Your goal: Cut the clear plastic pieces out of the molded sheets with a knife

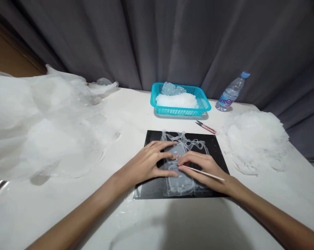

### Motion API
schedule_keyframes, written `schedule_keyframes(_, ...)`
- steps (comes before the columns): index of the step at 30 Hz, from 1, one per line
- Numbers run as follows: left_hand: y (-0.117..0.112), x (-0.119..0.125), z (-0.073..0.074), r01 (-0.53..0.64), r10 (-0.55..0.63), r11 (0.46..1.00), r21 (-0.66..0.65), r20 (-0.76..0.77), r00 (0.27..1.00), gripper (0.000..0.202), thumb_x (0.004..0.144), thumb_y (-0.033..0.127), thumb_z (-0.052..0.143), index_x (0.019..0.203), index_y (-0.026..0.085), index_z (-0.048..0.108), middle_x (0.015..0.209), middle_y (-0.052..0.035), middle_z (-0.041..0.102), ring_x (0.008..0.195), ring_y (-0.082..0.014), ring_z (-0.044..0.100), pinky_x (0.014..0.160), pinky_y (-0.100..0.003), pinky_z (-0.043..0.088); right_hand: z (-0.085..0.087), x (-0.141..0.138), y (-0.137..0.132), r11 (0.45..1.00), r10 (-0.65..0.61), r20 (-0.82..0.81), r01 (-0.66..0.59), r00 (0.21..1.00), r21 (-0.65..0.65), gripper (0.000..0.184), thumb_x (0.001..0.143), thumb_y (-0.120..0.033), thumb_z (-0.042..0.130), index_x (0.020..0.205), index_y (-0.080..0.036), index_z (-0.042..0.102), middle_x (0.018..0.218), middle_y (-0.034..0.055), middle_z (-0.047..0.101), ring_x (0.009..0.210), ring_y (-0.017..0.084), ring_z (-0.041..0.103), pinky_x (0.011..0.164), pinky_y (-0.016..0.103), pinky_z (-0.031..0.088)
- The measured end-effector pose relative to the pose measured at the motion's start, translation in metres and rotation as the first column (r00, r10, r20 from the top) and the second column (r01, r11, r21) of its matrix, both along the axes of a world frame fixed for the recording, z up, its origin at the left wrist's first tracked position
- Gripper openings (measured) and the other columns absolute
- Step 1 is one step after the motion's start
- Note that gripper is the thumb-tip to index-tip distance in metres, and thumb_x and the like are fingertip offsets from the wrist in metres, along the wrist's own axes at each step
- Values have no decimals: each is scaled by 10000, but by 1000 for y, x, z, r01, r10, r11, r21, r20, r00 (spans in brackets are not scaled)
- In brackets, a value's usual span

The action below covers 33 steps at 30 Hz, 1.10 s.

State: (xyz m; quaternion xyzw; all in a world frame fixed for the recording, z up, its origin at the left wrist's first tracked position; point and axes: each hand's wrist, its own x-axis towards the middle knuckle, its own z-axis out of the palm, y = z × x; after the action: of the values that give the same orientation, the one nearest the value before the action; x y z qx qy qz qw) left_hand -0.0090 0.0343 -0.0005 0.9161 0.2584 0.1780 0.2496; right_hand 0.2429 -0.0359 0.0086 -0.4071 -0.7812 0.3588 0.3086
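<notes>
A translucent moulded sheet (181, 178) with rounded panels and small holes lies on a black mat (151, 189) in front of me. My left hand (157, 158) rests on the sheet's left side, its fingers spread and pressing on it. Pinched in my right hand (202, 168) is a thin white stick (206, 172), whose working end points down at the middle of the sheet. The tip itself is hidden by the fingers. Loose strips of the same clear material (189, 140) curl along the sheet's far edge.
Behind the mat stands a turquoise basket (181, 111) holding white and translucent pieces. Pink-handled thread snips (206, 127) lie in front of it. A water bottle (231, 93) stands farther right. Heaps of translucent white material (42, 125) cover the table's left; another pile (257, 139) lies right.
</notes>
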Motion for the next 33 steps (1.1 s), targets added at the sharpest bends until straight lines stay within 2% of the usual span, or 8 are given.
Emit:
schedule_keyframes(4,0,3,-3,-28,29,997,67,-17,999,564,839,700,741,1234,298,764,1609,-72,523,1435,-362,517,1167,-553,398,-6,-2,-7,991,34,30,-37,999,130,141,1073,-252,544,1110,-239,680,1085,69,745,1082,221,688,972,371,535)
schedule_keyframes(9,-1,5,-5,-28,47,983,184,-101,994,644,839,760,693,1260,276,749,1603,-98,532,1436,-365,529,1184,-559,353,-8,-4,-8,986,31,50,-39,998,163,135,1078,-241,538,1111,-236,668,1080,69,738,1062,212,685,957,370,542)
schedule_keyframes(14,1,8,-3,-41,61,980,193,-97,993,682,809,803,683,1233,274,759,1559,-99,582,1420,-368,543,1198,-556,314,-10,-6,-9,969,22,65,-37,998,246,128,1075,-213,537,1138,-222,648,1091,79,729,1081,208,679,982,371,535)
schedule_keyframes(24,1,8,-3,-47,68,976,211,-95,993,663,808,798,691,1184,255,763,1557,-93,584,1416,-357,543,1224,-541,271,-14,-9,-11,955,2,130,-40,992,295,146,1086,-209,496,1148,-213,628,1114,92,719,1091,226,662,969,385,535)
schedule_keyframes(30,0,8,1,-47,85,967,248,-142,986,698,802,828,665,1199,262,756,1564,-83,579,1431,-340,536,1244,-524,271,-3,3,-8,959,20,208,-77,978,271,151,1086,-217,506,1135,-200,648,1121,95,723,1054,221,682,948,374,548)
schedule_keyframes(33,0,8,2,-52,89,969,242,-144,986,696,804,844,644,1226,301,749,1566,-63,578,1435,-332,535,1245,-529,272,0,12,-7,969,28,170,-68,985,238,122,1075,-227,551,1118,-208,663,1097,75,732,1028,202,697,940,347,552)
